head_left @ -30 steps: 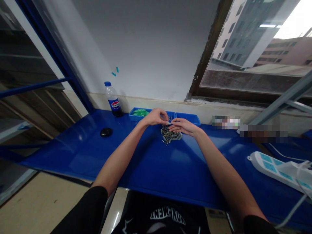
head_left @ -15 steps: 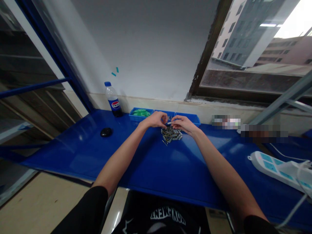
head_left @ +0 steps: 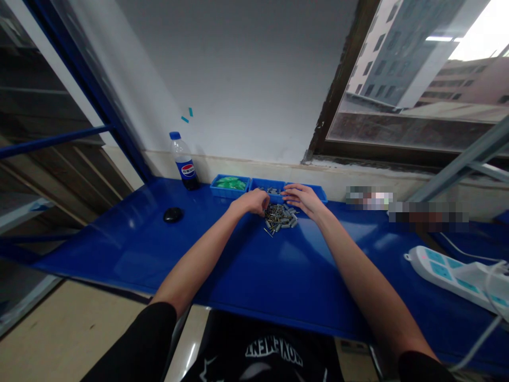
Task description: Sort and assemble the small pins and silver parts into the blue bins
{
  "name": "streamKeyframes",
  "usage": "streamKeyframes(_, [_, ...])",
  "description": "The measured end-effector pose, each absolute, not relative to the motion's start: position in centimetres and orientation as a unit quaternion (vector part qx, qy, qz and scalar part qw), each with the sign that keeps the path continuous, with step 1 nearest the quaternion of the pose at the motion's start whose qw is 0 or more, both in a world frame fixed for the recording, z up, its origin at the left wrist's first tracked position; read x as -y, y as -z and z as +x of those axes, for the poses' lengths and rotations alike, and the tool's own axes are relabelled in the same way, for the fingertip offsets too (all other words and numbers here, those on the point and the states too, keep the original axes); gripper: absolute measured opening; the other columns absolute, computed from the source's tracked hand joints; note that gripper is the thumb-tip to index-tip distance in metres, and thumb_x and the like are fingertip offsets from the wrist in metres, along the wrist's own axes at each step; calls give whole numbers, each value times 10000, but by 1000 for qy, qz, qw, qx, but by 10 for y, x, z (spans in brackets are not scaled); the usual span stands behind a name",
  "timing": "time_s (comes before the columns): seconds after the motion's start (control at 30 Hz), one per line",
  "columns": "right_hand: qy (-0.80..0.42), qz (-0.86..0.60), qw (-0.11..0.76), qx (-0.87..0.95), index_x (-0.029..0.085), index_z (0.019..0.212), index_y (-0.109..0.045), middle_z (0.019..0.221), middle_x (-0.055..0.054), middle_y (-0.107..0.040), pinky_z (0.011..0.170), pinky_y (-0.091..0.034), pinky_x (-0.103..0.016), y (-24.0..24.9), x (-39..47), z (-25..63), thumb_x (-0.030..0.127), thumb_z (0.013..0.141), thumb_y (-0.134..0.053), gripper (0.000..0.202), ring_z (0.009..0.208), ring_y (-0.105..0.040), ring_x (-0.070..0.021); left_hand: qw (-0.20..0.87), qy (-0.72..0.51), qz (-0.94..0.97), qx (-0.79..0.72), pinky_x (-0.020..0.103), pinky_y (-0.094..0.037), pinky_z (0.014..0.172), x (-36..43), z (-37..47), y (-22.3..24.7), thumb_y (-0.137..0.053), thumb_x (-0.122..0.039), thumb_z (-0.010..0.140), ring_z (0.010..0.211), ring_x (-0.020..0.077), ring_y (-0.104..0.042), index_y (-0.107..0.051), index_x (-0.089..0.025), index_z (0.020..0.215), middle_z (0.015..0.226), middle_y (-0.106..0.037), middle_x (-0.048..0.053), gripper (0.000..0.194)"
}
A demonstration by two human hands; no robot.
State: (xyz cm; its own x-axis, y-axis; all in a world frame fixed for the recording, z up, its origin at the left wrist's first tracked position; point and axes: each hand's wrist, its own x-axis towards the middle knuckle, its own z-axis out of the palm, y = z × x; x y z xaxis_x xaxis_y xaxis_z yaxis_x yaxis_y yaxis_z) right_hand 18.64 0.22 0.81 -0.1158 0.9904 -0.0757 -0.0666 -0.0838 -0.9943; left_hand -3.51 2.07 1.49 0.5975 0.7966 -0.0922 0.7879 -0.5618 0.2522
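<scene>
A heap of screws and grey plug-like pieces (head_left: pixel 280 217) lies on the blue table (head_left: pixel 254 276). At the heap's left edge is my left hand (head_left: pixel 256 202), its fingers curled down and closed; whatever they hold is hidden. My right hand (head_left: pixel 304 200) hovers over the front edge of the bins, fingers stretched out to the left and slightly apart, with nothing visible in them. Just beyond the hands, the middle blue bin (head_left: pixel 258 197) contains small grey pieces. Beside it, the left blue bin (head_left: pixel 222 193) holds green packets (head_left: pixel 231 183). My right hand partly covers the right blue bin (head_left: pixel 319 194).
A cola bottle (head_left: pixel 186 167) stands by the wall, with a round black object (head_left: pixel 173 215) in front of it. On the right lie a white power strip (head_left: pixel 445 270) with a cable and some blurred-out items (head_left: pixel 429 213). A metal bar (head_left: pixel 457 164) slants above them.
My hands were together over the heap with a small grey piece between them. They have parted, the left lowering to the heap; the piece is no longer visible between them.
</scene>
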Motion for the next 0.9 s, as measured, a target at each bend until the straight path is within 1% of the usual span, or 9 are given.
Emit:
streamKeyframes(0.1, [-568,-472,456,496,193,951,-722,921,-67,-800,666,-563,-217,-8,-2,186,157,876,-672,97,751,-741,-144,121,-6,887,-445,264,-476,684,-21,-34,-13,-800,-212,629,844,219,-686,-748,-179,887,902,-748,75,266])
streamKeyframes(0.3, [-572,-473,440,506,187,964,-720,937,-75,-804,666,-562,-213,-3,-2,186,168,901,-650,97,767,-750,-148,108,26,880,-461,277,-502,714,-17,-32,-16,-782,-183,638,836,216,-688,-757,-202,1031,943,-747,72,394])
streamKeyframes(0.43, [-578,-466,434,510,188,971,-718,947,-82,-804,662,-565,-210,0,-3,186,174,904,-661,90,774,-751,-150,113,56,876,-466,262,-504,701,-13,-31,-20,-780,-141,629,818,202,-690,-758,-197,1068,948,-752,68,443])
streamKeyframes(0.5, [-580,-465,433,510,189,972,-718,946,-83,-804,663,-567,-209,0,-4,186,186,903,-673,82,771,-749,-149,119,56,877,-462,264,-510,710,-13,-32,-22,-771,-133,638,820,204,-694,-763,-188,1069,944,-760,69,435])
streamKeyframes(0.57, [-582,-464,429,512,188,978,-717,952,-85,-804,669,-569,-209,0,-5,187,193,903,-684,82,776,-751,-149,135,42,883,-447,266,-514,719,-14,-36,-26,-751,-139,664,824,207,-703,-772,-173,1049,927,-770,70,387])
streamKeyframes(0.63, [-584,-465,422,514,186,992,-718,965,-88,-805,671,-571,-206,0,-5,188,188,905,-687,93,779,-754,-147,171,19,890,-423,259,-515,715,-17,-40,-28,-727,-141,691,826,202,-715,-775,-164,1027,908,-780,63,340])
streamKeyframes(0.7, [-586,-471,407,519,183,1006,-719,962,-90,-806,664,-572,-200,0,-5,189,172,911,-679,103,768,-755,-142,216,-24,889,-404,245,-517,709,-20,-44,-30,-702,-120,700,829,191,-727,-760,-158,1029,901,-787,53,337])
streamKeyframes(0.8, [-593,-475,366,538,175,1027,-720,943,-98,-807,647,-579,-199,-1,-3,189,167,928,-667,113,745,-759,-144,266,-135,877,-377,240,-530,725,-23,-46,-30,-701,-108,704,836,180,-735,-691,-143,1114,918,-785,60,411])
streamKeyframes(0.9, [-611,-464,328,551,169,1062,-724,952,-116,-808,658,-597,-211,-2,1,187,219,938,-690,138,757,-772,-162,291,-234,864,-336,258,-544,751,-23,-45,-30,-745,-152,714,828,175,-728,-617,-141,1179,913,-772,63,482])
